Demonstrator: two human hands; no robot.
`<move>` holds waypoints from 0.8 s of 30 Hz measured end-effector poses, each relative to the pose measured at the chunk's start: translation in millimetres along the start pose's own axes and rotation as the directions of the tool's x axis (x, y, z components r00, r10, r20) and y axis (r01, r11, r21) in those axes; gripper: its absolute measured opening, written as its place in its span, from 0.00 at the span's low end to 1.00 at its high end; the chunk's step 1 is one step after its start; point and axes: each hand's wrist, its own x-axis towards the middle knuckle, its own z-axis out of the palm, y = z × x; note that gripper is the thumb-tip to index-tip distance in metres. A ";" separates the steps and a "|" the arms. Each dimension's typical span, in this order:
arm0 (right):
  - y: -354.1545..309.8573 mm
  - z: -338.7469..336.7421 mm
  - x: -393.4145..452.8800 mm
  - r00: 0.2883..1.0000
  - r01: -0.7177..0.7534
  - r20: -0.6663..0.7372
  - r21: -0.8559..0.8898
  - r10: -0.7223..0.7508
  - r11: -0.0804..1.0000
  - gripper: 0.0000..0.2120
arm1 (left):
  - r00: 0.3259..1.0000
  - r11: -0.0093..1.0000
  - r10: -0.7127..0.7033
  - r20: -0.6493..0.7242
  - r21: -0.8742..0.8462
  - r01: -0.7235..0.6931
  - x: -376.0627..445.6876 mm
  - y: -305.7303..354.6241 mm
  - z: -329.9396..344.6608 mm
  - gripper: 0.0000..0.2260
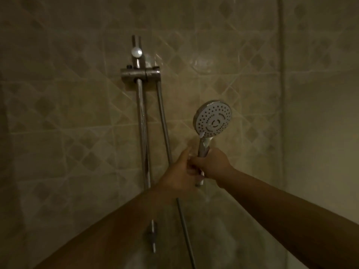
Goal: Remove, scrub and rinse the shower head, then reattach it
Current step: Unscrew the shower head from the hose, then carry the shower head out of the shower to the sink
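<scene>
A round chrome shower head (213,119) with a white nozzle face points toward me, held upright to the right of the slide rail (143,133). My right hand (212,164) is wrapped around its handle. My left hand (179,171) grips the lower end of the handle, where the hose joins; the joint itself is hidden by my fingers. The empty chrome holder bracket (140,74) sits on the rail, up and to the left. The metal hose (185,230) hangs down below my hands.
Beige tiled walls (58,113) surround the shower, with a corner at the right. A second thin chrome rod (164,117) runs down beside the rail. A small chrome fitting (152,234) projects from the wall below my left forearm.
</scene>
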 end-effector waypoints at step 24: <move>247.3 -87.6 -308.5 0.782 -0.509 -0.289 0.215 0.552 0.833 0.04 | 0.711 0.976 -0.217 0.668 0.127 0.178 -141.3 -208.4 252.4 0.14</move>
